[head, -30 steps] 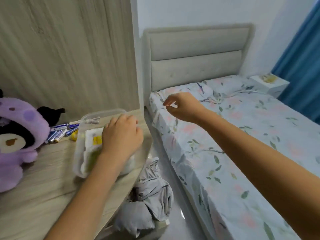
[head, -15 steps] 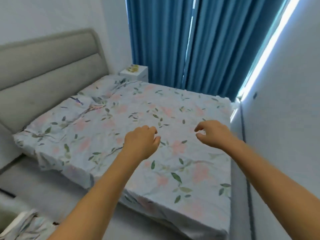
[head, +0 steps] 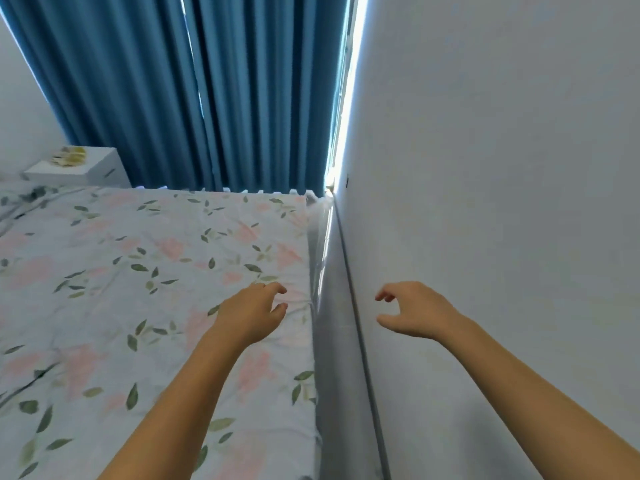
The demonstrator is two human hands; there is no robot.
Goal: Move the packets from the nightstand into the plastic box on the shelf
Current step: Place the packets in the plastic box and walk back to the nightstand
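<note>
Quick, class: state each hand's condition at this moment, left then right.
Left hand: open, fingers loosely curled, holding nothing, above the floral bedsheet.
Right hand: open, loosely curled, holding nothing.

A floral bed (head: 145, 271) lay beside a white wall (head: 502, 168); blue curtains (head: 207, 91) hung behind it.

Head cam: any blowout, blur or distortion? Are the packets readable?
Head view: the window strip beside the curtain is blown out white; wide-angle bends the wall and bed edges; the packets on the nightstand are small and soft, with no labels legible; both hands are reasonably sharp.
</note>
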